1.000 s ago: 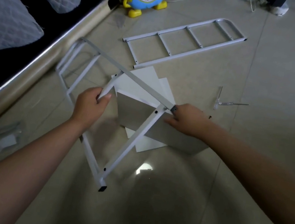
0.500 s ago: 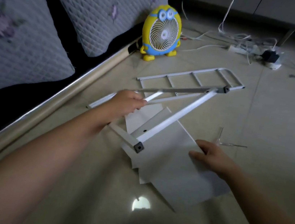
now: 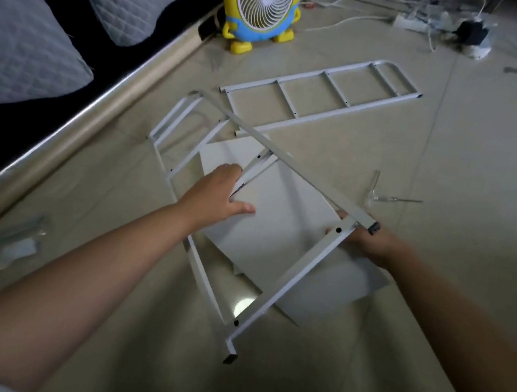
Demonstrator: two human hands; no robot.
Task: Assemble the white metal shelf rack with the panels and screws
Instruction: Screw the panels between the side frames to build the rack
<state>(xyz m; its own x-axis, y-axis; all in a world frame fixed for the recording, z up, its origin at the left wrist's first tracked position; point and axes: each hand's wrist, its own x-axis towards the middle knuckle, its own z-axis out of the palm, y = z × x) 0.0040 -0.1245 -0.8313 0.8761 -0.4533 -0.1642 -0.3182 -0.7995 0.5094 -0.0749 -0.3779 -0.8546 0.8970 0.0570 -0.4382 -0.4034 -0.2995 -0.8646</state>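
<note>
While looking down past both forearms, taking in first the grey quilted cushions (image 3: pixel 23 40) filling the upper left. Next in size, holding tilted across the middle the white metal ladder-shaped side frame (image 3: pixel 303 172). Left hand (image 3: pixel 217 195) left of centre, fingers wrapped over a rung, thumb lying out on the sheet beneath. Right hand (image 3: pixel 368 243) at centre right, clasped round the frame's capped corner, fingertips showing either side of the rung. Matching second white side frame (image 3: pixel 328 114) flat on the beige tiles at upper centre, untouched. Under the held frame, stacked white flat shelf panels (image 3: pixel 278 232), fanned askew, none joined to anything. Yellow cartoon-shaped desk fan (image 3: pixel 261 0) at top centre.

Likely trouble from here:
- Swinging the long frame and knocking its far end into the fan or the other frame.
- Letting the near foot at bottom centre drop and scrape the tiles.
- Pushing the loose panels further out of line with the thumb.

For containers, only a clear plastic bag (image 3: pixel 15 238) at lower left, well apart from the work, holding pale blurred contents. Probably fixings, but impossible to tell. Smallest, a slim clear-handled tool (image 3: pixel 373 188) at centre right, just beyond the right hand.
</note>
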